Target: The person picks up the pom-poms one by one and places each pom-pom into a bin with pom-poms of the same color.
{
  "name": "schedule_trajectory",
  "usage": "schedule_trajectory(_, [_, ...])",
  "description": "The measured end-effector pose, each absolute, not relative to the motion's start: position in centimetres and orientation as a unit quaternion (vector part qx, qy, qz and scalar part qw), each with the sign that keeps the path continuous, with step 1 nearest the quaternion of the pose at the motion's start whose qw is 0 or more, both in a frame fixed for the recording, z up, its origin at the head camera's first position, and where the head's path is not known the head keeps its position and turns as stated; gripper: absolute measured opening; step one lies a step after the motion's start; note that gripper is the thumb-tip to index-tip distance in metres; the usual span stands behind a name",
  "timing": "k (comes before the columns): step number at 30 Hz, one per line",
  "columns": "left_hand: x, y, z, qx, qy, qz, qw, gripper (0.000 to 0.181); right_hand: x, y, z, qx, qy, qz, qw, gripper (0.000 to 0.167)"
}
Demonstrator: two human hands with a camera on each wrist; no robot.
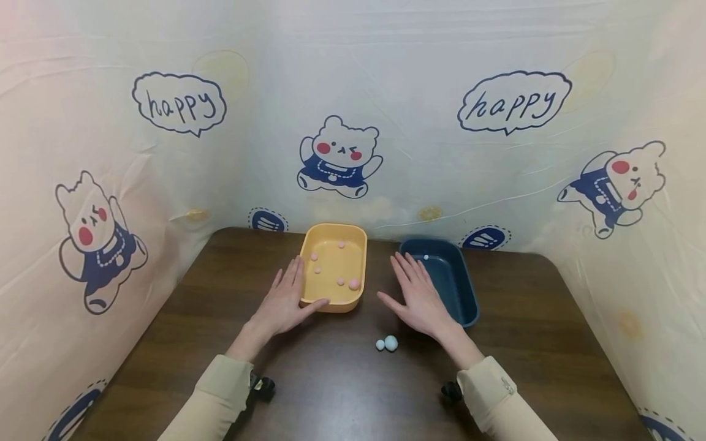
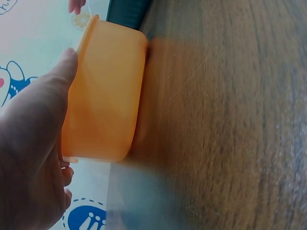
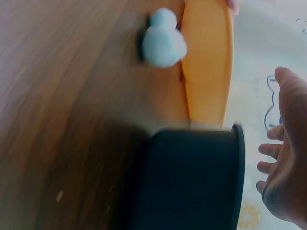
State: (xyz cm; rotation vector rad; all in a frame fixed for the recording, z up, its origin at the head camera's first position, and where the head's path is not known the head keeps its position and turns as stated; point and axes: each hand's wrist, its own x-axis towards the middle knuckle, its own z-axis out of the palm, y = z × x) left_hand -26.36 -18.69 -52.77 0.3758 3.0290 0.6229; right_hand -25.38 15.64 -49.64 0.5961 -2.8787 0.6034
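In the head view my left hand [image 1: 282, 301] lies along the left side of a yellow tray [image 1: 361, 269], fingers straight and thumb over its near left corner. Several small pink balls, among them a larger pink ball [image 1: 354, 284], are in that tray. My right hand [image 1: 421, 300] is spread over the left side of a dark blue tray [image 1: 467, 288]. A tiny light blue ball [image 1: 426, 257] shows inside the blue tray; the hand hides part of it. Two light blue balls, a big one [image 1: 391, 343] and a small one [image 1: 380, 345], sit together on the table between my forearms.
The brown wooden table [image 1: 331, 392] reaches back to a printed curtain [image 1: 430, 171], which also hangs at both sides. Both trays stand near the table's back edge, with a gap between them. A dark wrist camera [image 1: 265, 388] sits below my left cuff.
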Motion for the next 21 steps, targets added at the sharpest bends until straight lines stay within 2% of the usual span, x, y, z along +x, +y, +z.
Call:
schedule_trajectory(9, [-26.2,-18.7,-52.8,0.118,0.972,0.203,0.013,0.129,-25.2,19.8,-50.5,0.172,-0.971,0.143,0.087,0.100])
schedule_trajectory(21, [-26.5,-18.6,-52.9,0.123,0.971,0.204,0.009,0.126,-24.4,24.5,-51.4,0.123,-0.980,0.144,0.065,0.100])
